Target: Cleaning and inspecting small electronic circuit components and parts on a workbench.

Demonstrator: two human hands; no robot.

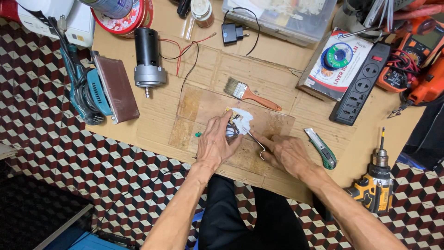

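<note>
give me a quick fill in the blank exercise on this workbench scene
1. The left hand presses on a small ____ part.
2. The right hand holds metal ____ to that part.
3. The paintbrush has an ____ handle.
4. The cordless drill lies by the person's ____ forearm.

Missing words: white; tweezers; orange; right

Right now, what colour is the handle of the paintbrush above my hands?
Orange-brown handle on the paintbrush, clearest in the head view.
</note>
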